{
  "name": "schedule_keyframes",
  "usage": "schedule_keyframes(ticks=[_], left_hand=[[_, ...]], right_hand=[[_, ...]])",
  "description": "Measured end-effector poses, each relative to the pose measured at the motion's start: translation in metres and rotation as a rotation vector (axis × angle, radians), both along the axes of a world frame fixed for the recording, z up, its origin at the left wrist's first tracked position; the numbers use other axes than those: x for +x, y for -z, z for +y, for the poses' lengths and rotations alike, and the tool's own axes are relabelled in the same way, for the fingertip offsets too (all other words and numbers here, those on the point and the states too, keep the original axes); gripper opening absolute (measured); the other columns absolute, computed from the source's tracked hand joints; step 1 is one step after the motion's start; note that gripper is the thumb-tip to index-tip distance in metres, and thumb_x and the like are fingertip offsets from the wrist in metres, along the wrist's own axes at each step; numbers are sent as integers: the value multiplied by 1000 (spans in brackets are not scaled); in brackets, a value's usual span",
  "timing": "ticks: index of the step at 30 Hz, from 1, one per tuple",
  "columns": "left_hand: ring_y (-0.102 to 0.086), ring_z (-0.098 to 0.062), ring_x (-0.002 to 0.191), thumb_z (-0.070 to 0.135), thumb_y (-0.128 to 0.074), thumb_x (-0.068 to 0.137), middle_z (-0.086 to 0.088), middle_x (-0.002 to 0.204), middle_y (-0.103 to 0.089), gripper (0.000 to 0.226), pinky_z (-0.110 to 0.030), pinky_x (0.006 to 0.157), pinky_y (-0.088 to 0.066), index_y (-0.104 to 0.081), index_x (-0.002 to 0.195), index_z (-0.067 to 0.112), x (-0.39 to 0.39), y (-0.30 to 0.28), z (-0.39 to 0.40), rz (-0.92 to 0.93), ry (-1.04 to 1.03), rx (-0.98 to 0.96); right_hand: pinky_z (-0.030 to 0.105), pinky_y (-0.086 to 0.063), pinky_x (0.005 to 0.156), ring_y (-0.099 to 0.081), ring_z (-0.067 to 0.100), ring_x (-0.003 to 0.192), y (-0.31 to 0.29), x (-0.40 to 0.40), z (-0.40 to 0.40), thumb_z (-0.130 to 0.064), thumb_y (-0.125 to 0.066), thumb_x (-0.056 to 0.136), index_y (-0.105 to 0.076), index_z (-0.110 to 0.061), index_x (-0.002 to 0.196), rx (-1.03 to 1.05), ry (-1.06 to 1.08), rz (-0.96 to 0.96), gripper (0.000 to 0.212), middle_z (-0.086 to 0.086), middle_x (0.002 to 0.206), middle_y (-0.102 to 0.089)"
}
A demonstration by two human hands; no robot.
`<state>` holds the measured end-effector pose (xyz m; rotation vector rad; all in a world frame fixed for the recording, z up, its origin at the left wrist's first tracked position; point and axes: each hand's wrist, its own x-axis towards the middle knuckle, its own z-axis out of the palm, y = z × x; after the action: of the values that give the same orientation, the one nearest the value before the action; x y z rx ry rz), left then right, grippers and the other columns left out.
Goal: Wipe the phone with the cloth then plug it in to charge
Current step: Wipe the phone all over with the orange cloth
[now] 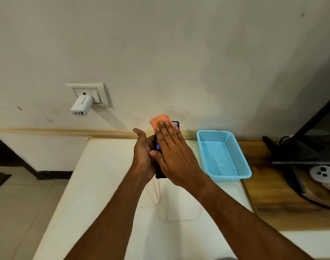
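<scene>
Head view: left hand [143, 153] grips phone [160, 173], long axis pointing away; right hand [174, 154] flat, pressing cloth [158, 121] on far end.

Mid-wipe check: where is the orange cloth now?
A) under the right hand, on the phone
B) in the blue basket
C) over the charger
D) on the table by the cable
A: the orange cloth lies under the flat fingers of the right hand, on the phone that the left hand holds.

Orange cloth [157, 121] lies over the black phone [160, 174] (screen lit).
</scene>
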<state>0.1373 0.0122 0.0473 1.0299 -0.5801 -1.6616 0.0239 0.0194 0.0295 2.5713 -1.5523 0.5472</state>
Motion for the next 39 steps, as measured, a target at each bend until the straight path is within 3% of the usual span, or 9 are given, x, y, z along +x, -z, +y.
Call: schedule_keyframes(ticks=[8, 13, 16, 21, 25, 27, 31, 35, 39], left_hand=[[-62, -33, 124, 81, -17, 90, -15, 131, -67, 94, -48, 114, -39, -57, 135, 9, 3, -3, -6, 131, 2, 16], [-71, -33, 101, 79, -21, 91, -15, 107, -75, 92, -44, 93, -56, -68, 109, 2, 7, -5, -7, 32, -100, 26], [-72, -30, 93, 76, -21, 92, -15, 105, -74, 88, -37, 76, -61, -66, 108, 2, 6, -1, -8, 21, -105, 28], [-65, -32, 118, 53, -32, 101, -16, 125, -69, 63, -41, 100, -49, -62, 127, 3, 4, 6, -4, 208, -40, 43], [-66, -21, 83, 30, -39, 96, -8, 91, -68, 35, -30, 82, -51, -68, 96, 10, 4, 6, -6, 179, -59, 15], [-65, -20, 78, 28, -40, 96, -6, 87, -67, 33, -29, 80, -51, -67, 93, 10, 3, 5, -6, 156, -61, 24], [-72, -24, 94, 27, -38, 96, -12, 106, -75, 42, -32, 93, -51, -69, 111, 4, 2, 3, -5, 162, -40, 38], [-69, -30, 104, 29, -39, 94, -17, 117, -72, 47, -37, 100, -51, -66, 120, 1, 3, 6, -4, 161, -25, 57], [-67, -20, 74, 27, -41, 95, -6, 82, -69, 34, -31, 77, -52, -70, 87, 11, 0, 11, -4, 127, -48, 47]], right_hand=[[47, -9, 125, 11, 23, 153, 0, 2, 23, -55, -14, 103, -4, -5, 157, 35, -76, 27, 74, 12, 166, 3], [48, -11, 125, 10, 23, 154, 17, -6, 49, -62, -11, 100, -5, -5, 157, 38, -121, 112, 81, 12, 166, 2], [48, -13, 124, 8, 23, 154, 21, -7, 52, -63, -8, 99, -6, -5, 157, 42, -119, 128, 82, 12, 166, 0], [48, -12, 124, 6, 25, 154, 8, -7, 32, -57, -10, 102, -7, -3, 157, 3, -53, 104, 77, 14, 166, -1], [48, -11, 124, 3, 26, 154, -3, -7, 13, -55, -6, 103, -12, -3, 156, -14, 14, 70, 74, 16, 165, -5], [49, -15, 124, -5, 28, 154, -1, -6, 11, -47, -13, 106, -20, -2, 155, -31, 28, 34, 67, 18, 164, -14], [58, -27, 117, -31, 37, 146, 11, -3, 20, -18, -34, 96, -45, 2, 143, -186, -14, 77, 53, 23, 151, -43], [59, -28, 116, -51, 32, 134, 12, -11, 23, -14, -37, 91, -63, -3, 128, -311, -32, 87, 46, 18, 137, -60], [53, -35, 114, -58, 32, 127, 3, -16, 3, -15, -39, 95, -66, -2, 124, -319, 40, 16, 42, 17, 132, -64]])
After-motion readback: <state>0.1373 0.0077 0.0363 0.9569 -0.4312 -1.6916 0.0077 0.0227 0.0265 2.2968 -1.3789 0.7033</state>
